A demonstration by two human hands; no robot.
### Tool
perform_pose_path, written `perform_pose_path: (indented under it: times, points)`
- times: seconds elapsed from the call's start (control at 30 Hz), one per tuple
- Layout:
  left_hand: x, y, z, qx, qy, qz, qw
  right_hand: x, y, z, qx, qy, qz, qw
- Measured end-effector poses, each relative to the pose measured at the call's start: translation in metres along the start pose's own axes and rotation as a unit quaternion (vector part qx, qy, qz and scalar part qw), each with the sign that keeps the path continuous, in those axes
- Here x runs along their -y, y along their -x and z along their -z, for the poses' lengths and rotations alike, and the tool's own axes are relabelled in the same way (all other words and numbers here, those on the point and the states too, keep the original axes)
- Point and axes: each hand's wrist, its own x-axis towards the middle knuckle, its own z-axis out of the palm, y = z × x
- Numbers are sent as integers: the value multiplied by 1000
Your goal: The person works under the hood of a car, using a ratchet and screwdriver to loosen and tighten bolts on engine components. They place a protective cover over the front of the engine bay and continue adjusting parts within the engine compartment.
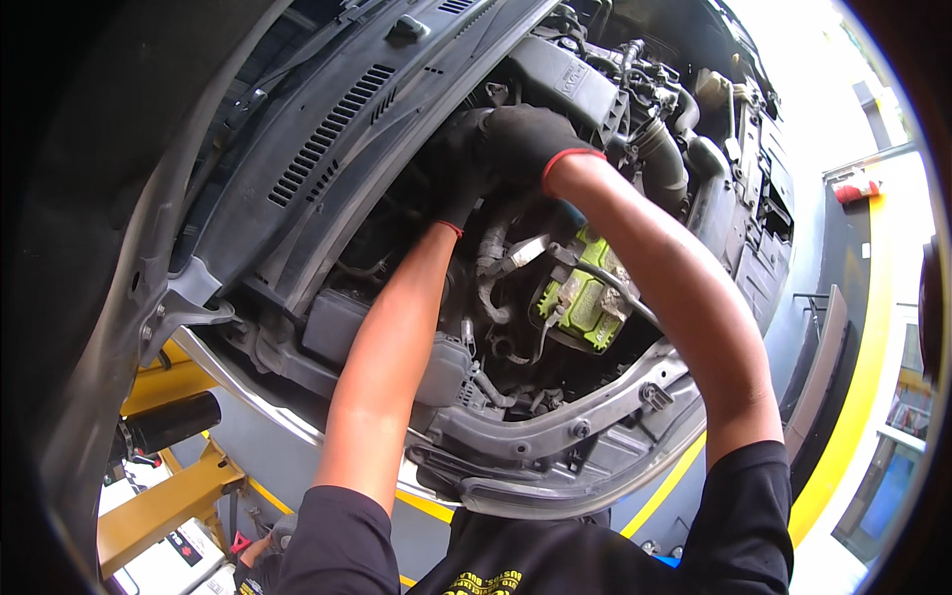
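Both of my hands wear black gloves with red cuffs and reach deep into a car's engine bay, close together below the windshield cowl (327, 149). My left hand (462, 188) is in dark shade, and its fingers cannot be made out. Bent over beside it, my right hand (531, 141) has its fingers turned down and hidden. Whatever they touch or hold does not show. A black plastic engine cover (567, 81) lies just beyond my right hand. Nearer to me, below my right forearm, sits a battery with a lime-green top (593, 312), dusty, with cables on it.
A black plastic box (342, 325) lies left of my left forearm. The car's front crossmember (535, 431) curves between me and the bay. A ribbed air hose (659, 159) runs at the right. At lower left stand a yellow metal frame (164, 511) and part of another person (260, 555).
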Motion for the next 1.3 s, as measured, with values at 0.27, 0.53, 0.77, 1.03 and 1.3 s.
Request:
perform_pose_path:
  times: [0.27, 0.53, 0.77, 1.03, 1.3]
  points:
    - [-12, -20, 7, -1, -45, 77, 996, -11, -28, -27, -284, 313, 56, 905]
    - [-33, -17, -20, 69, 68, 191, 977, -25, -8, -34, -281, 292, -23, 914]
    - [62, 32, -22, 17, -135, 120, 983, 22, -14, -25, -175, 65, 10, 982]
    - [4, -5, -20, 1, 0, 85, 996, -41, -21, -24, -316, 187, 73, 927]
    - [41, 2, -6, 53, -81, 76, 992, -17, 5, -18, -441, 79, 21, 894]
